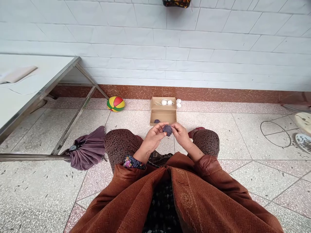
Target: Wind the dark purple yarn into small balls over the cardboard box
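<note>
My left hand (155, 135) grips a small ball of dark grey-purple yarn (167, 130) between thumb and fingers, above the floor between my knees. At the ball's right side, my right hand (181, 133) pinches the yarn with its fingertips; whether a loose strand is in the pinch is too small to tell. Just beyond my hands lies an open cardboard box (163, 115). Another dark yarn ball (156, 121) rests in its near part, partly hidden by my left hand. White yarn balls (167, 102) sit in the far part, with more white balls (178, 103) on the floor beside it.
A metal-framed table (48, 85) stands on the left, with a purple cloth bag (89, 149) by its leg. A colourful ball (116, 104) lies near the tiled wall (136, 48). On the right are a wire hoop (275, 134) and a round dish (303, 142).
</note>
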Demonstrator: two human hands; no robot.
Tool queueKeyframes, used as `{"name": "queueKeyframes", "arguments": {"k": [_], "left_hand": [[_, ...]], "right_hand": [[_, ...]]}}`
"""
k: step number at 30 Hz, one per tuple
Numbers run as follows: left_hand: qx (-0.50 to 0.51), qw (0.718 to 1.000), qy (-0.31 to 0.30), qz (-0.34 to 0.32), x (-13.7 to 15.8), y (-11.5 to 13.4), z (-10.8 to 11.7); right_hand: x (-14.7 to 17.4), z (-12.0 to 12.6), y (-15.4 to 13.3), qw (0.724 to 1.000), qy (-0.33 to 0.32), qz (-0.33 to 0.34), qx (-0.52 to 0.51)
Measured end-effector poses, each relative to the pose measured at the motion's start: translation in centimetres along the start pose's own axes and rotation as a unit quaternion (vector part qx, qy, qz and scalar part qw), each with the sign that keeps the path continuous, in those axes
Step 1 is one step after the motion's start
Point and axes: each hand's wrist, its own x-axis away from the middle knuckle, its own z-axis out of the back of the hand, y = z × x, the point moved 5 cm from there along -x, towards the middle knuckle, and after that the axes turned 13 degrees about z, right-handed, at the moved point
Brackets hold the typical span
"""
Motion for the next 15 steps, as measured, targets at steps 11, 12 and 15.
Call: {"name": "queueKeyframes", "arguments": {"k": [11, 12, 15], "left_hand": [[-0.007, 0.990, 0.136, -0.022, -1.5, -0.9, 2.8], [-0.016, 0.991, 0.135, -0.021, -1.4, -0.8, 2.8], [-0.039, 0.993, 0.115, -0.017, -1.1, -0.7, 2.3]], "right_hand": [[1.8, 0.5, -3.0, 0.992, -0.075, 0.102, 0.001], [1.5, 0.9, -3.5, 0.991, -0.073, 0.111, 0.004], [0.5, 2.1, -4.4, 0.989, -0.064, 0.131, 0.019]]}}
